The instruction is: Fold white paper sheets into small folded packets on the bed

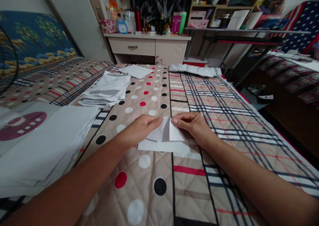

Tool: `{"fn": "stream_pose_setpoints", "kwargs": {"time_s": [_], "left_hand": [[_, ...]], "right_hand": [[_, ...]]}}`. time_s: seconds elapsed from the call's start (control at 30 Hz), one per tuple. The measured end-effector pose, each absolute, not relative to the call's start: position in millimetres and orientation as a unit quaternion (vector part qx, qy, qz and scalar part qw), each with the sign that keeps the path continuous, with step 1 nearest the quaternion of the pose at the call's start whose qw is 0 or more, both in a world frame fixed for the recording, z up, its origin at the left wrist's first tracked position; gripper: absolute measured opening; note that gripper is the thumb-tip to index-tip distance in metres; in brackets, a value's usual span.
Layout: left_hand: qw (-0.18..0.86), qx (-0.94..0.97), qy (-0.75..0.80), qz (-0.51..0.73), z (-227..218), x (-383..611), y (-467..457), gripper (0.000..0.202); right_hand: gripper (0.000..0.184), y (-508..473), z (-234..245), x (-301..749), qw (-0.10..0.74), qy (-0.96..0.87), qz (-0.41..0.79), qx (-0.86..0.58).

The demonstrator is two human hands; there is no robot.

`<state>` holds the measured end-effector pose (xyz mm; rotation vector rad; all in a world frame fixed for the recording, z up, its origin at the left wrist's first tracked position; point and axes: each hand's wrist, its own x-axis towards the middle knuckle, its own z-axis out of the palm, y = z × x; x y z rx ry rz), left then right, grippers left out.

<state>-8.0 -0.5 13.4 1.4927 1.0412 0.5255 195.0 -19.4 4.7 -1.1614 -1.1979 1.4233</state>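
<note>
A white sheet of paper lies partly folded on the quilted bedspread in front of me. My left hand pinches its left folded flap with fingers closed on the paper. My right hand presses and pinches the right flap, fingertips meeting the left ones at the top of the fold. The two flaps form a peak between my hands.
A stack of blank white sheets lies at my left. A heap of folded papers sits further back left, with one loose sheet beyond. A dresser with bottles and a blue clock stands behind the bed. Shelves and a desk are at right.
</note>
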Motion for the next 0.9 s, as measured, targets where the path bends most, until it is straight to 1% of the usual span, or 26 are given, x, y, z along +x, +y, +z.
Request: {"fn": "stream_pose_setpoints", "kwargs": {"time_s": [0.13, 0.27, 0.4, 0.57, 0.7, 0.9], "left_hand": [[0.542, 0.664, 0.439, 0.269, 13.7, -5.4, -3.3, 0.037], [0.496, 0.693, 0.432, 0.295, 14.5, 1.2, -8.5, 0.031], [0.426, 0.740, 0.422, 0.304, 16.2, 5.1, -14.3, 0.031], [0.345, 0.772, 0.435, 0.310, 15.7, 5.1, -18.0, 0.031], [0.328, 0.779, 0.439, 0.305, 15.5, 5.4, -18.2, 0.031], [0.341, 0.779, 0.438, 0.291, 13.8, 6.0, -18.7, 0.031]], "right_hand": [[0.023, -21.6, 5.8, 194.1, 0.438, -0.466, 0.624, -0.449], [0.022, -23.7, 7.3, 194.4, 0.447, -0.433, 0.657, -0.426], [0.017, -24.8, 9.0, 197.0, 0.432, -0.459, 0.660, -0.409], [0.018, -25.3, 12.8, 199.5, 0.398, -0.453, 0.679, -0.419], [0.020, -25.6, 15.3, 197.4, 0.394, -0.456, 0.672, -0.430], [0.024, -23.8, 14.7, 196.6, 0.387, -0.476, 0.656, -0.439]]}}
